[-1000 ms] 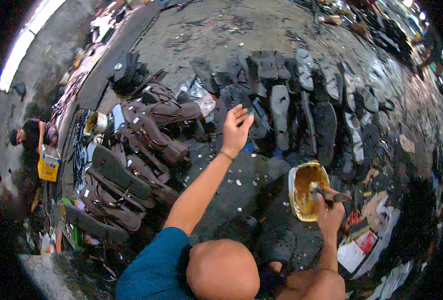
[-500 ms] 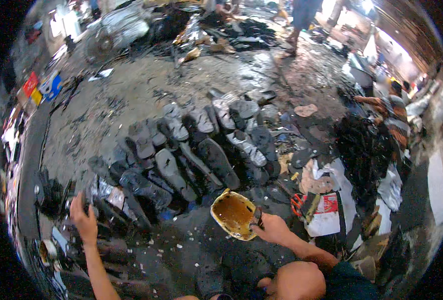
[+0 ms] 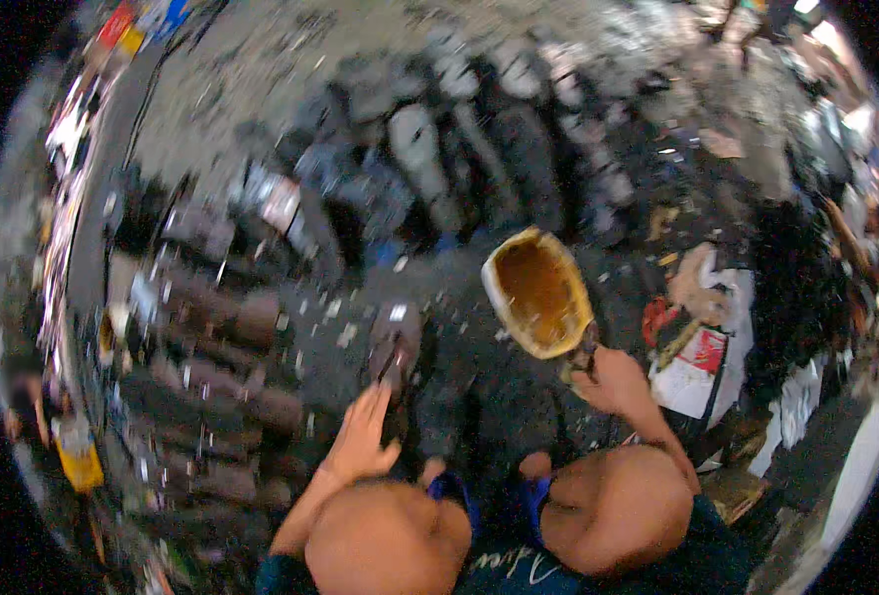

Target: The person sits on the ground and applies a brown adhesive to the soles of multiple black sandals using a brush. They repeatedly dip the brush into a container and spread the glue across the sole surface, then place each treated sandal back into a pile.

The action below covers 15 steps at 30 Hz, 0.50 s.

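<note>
In front of my left knee, my left hand point(image 3: 362, 436) has its fingers stretched out and its thumb apart. The fingertips meet the near end of a dark brown sandal point(image 3: 396, 332) on the black ground; blur hides the exact contact. My right hand point(image 3: 613, 382) is closed around a small dark handle-like piece at the near right corner of a yellowish container point(image 3: 494, 283). Amber-brown stuff coats its inside. I cannot tell whether the handle belongs to the container or is a separate tool.
Rows of dark sandals point(image 3: 421, 149) stand beyond the container, and brown ones point(image 3: 226, 397) line the left. At right lie a white and red packet point(image 3: 692, 377) and black scraps point(image 3: 806, 248). Another person's arm point(image 3: 851, 238) shows at the far right.
My view has tilted down, bringing both knees in. My left hand has come from the sandals at left toward my body, reaching the brown sandal. My right hand keeps its grip.
</note>
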Each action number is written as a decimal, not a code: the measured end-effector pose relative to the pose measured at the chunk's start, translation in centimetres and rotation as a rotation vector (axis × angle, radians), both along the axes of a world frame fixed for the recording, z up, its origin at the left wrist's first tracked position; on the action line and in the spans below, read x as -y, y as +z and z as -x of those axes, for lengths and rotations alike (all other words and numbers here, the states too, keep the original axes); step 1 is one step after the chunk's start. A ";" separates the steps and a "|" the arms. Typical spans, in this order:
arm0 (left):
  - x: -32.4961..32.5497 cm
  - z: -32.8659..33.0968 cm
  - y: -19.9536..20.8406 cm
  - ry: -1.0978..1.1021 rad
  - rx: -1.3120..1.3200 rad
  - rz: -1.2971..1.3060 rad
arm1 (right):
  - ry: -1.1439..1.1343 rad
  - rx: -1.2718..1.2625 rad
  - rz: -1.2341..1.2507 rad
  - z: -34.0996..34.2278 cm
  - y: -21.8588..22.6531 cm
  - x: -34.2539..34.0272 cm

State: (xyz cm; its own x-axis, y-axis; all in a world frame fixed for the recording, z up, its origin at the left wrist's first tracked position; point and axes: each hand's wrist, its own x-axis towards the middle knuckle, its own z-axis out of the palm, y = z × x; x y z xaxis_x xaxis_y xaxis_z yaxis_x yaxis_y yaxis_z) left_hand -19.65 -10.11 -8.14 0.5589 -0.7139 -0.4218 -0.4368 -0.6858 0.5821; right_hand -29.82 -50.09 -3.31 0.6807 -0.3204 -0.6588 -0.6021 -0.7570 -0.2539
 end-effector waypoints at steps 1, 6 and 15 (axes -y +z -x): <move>0.4 0.6 -0.8 0.060 0.041 0.068 | 0.065 -0.044 -0.067 1.3 -0.4 -0.1; 5.0 -0.1 -4.3 0.191 0.274 -0.151 | -0.111 0.474 -0.498 -1.2 -1.5 -2.6; 10.1 -6.3 -5.3 1.111 -0.587 0.845 | -0.143 1.022 -0.611 -10.7 1.0 -8.4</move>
State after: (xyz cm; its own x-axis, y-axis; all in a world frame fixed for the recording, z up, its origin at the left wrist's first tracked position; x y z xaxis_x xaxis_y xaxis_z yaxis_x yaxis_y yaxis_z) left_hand -13.31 -20.21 -13.44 0.8644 -0.1941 -0.4638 0.4895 0.1139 0.8646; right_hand -19.13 -41.68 -2.31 0.9613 -0.2583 0.0960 0.0185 -0.2870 -0.9577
